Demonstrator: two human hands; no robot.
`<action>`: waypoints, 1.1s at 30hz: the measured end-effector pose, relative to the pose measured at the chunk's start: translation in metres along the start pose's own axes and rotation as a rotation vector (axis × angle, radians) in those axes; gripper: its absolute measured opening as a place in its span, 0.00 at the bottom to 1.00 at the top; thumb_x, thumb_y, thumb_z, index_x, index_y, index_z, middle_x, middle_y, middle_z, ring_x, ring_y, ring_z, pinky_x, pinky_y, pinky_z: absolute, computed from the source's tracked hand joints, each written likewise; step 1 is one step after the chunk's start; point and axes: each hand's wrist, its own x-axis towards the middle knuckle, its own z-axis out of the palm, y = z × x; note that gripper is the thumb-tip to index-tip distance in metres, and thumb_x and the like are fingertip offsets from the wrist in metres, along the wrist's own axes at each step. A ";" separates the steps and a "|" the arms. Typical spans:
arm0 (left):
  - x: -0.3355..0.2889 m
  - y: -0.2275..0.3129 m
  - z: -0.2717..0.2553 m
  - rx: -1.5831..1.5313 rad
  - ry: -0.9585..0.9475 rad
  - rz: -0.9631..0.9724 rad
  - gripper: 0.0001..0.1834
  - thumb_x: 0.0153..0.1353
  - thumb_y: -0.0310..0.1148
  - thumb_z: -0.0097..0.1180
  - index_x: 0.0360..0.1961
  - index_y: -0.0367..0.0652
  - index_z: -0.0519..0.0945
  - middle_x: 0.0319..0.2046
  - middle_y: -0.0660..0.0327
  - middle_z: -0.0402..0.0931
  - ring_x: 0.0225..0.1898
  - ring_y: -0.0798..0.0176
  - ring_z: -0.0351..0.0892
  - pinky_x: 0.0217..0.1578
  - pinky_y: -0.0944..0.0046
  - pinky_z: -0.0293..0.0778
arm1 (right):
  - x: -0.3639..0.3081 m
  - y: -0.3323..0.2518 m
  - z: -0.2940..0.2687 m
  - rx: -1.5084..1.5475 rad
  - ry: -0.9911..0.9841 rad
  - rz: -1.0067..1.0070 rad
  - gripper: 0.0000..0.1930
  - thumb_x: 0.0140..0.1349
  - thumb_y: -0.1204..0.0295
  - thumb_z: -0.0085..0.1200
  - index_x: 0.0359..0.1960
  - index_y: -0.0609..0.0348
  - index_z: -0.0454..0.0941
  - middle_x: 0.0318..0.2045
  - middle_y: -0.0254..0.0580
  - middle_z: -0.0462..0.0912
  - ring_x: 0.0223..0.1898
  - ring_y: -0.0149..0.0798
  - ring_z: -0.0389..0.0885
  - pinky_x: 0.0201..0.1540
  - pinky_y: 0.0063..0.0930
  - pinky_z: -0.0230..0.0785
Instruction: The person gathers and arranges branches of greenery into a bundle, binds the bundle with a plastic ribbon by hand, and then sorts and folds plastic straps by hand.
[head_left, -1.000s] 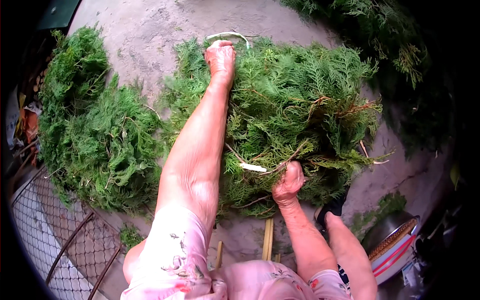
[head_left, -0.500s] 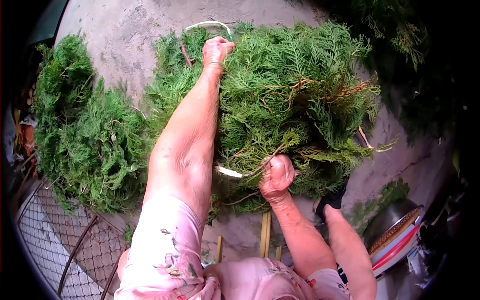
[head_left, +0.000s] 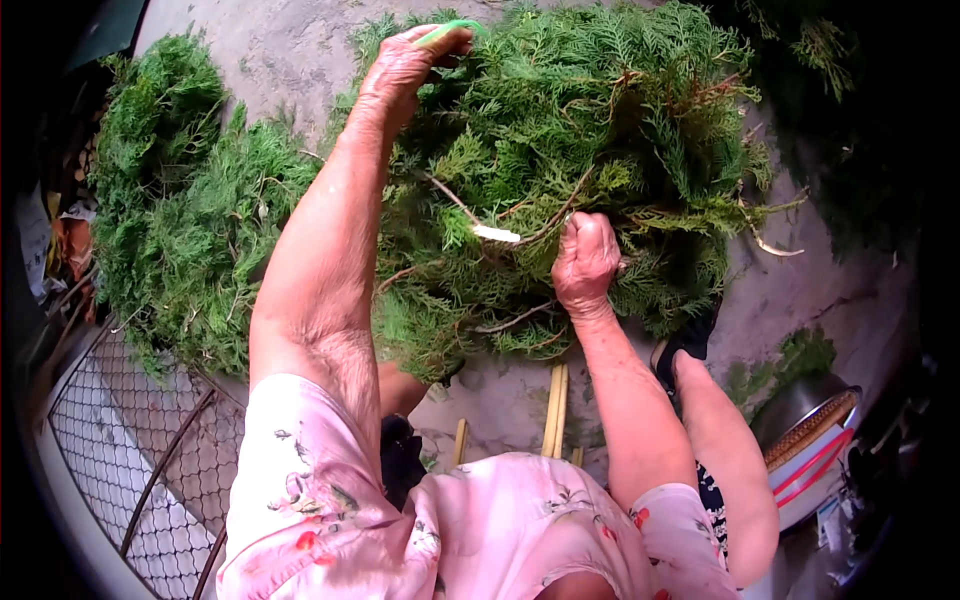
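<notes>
A big bundle of green conifer branches point(head_left: 520, 130) lies on the ground in front of me. At its far edge my left hand point(head_left: 402, 62) is closed on a pale green strip point(head_left: 452, 29), which curves over the fingers toward the foliage. My right hand point(head_left: 587, 258) is a closed fist against the near side of the bundle. Whatever the right fingers hold is hidden. Just left of that fist runs a brown branch with a pale, bare cut end point(head_left: 496, 234).
To the left lies another heap of green branches point(head_left: 190, 220), beside a wire mesh panel point(head_left: 150, 430). Darker foliage point(head_left: 820, 60) is at the far right. A metal basin point(head_left: 800, 405) stands at the lower right near my leg. Yellowish slats point(head_left: 556, 410) show below the bundle.
My left hand has moved a little left and farther up, lifting the strip off the far edge. The right fist, the bundle and its cut branch now appear higher in the picture.
</notes>
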 end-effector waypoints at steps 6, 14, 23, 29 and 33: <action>-0.081 0.024 -0.030 0.337 0.099 0.176 0.11 0.58 0.37 0.54 0.39 0.43 0.79 0.29 0.65 0.77 0.30 0.74 0.72 0.30 0.74 0.70 | 0.004 0.000 0.000 -0.047 0.016 -0.012 0.03 0.57 0.74 0.48 0.31 0.60 0.69 0.22 0.46 0.68 0.24 0.50 0.69 0.27 0.39 0.64; -0.132 -0.005 -0.015 1.346 -0.101 0.779 0.06 0.44 0.31 0.57 0.27 0.51 0.78 0.39 0.63 0.73 0.39 0.59 0.71 0.37 0.62 0.69 | -0.002 -0.006 0.006 -0.038 0.030 -0.007 0.05 0.56 0.73 0.49 0.31 0.60 0.69 0.23 0.46 0.68 0.25 0.50 0.70 0.28 0.40 0.65; -0.110 0.065 0.061 0.808 0.084 0.812 0.07 0.49 0.35 0.58 0.30 0.49 0.79 0.23 0.63 0.77 0.27 0.61 0.75 0.29 0.64 0.72 | 0.005 -0.003 0.001 -0.065 0.033 -0.011 0.03 0.58 0.75 0.44 0.29 0.60 0.67 0.22 0.48 0.66 0.25 0.52 0.68 0.28 0.41 0.64; -0.085 0.028 0.138 0.795 0.004 0.701 0.22 0.48 0.45 0.58 0.44 0.48 0.73 0.31 0.59 0.71 0.34 0.55 0.72 0.32 0.58 0.72 | -0.006 0.007 0.015 -0.063 0.028 -0.064 0.13 0.52 0.73 0.49 0.40 0.61 0.71 0.30 0.51 0.74 0.31 0.54 0.73 0.33 0.41 0.67; -0.066 0.050 0.115 0.522 0.271 0.854 0.15 0.55 0.42 0.56 0.38 0.43 0.78 0.28 0.57 0.78 0.28 0.62 0.78 0.27 0.65 0.75 | -0.025 0.022 0.004 0.001 -0.077 0.060 0.22 0.49 0.65 0.52 0.46 0.64 0.68 0.40 0.58 0.72 0.38 0.57 0.72 0.40 0.44 0.67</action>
